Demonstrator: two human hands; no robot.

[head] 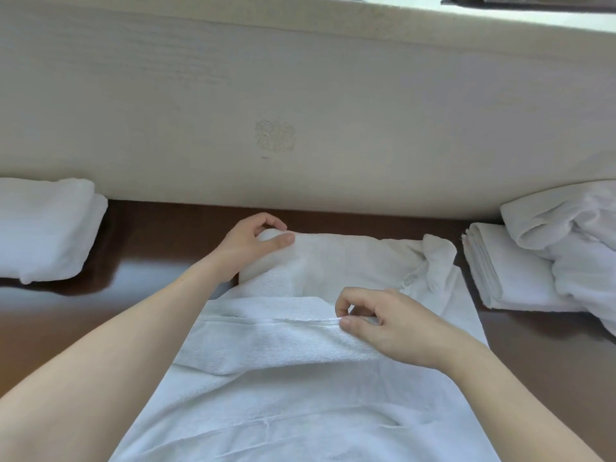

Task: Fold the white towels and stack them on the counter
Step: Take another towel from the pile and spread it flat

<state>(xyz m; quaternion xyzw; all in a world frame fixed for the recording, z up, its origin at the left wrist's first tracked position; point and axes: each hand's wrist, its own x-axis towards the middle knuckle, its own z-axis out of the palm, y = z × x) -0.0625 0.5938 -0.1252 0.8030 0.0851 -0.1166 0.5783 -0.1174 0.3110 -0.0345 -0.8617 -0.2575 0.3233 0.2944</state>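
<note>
We have the left hand [253,243] gripping the white terry towel [283,361] at its far corner, the right hand [383,325] pinching the hem; pull taut, align edges before creasing.

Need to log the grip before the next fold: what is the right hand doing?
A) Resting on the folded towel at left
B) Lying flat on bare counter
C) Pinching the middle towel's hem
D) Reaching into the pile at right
C: the right hand pinches the turned-over hem of the towel between thumb and fingers, apart from the folded towel and the pile.
</note>
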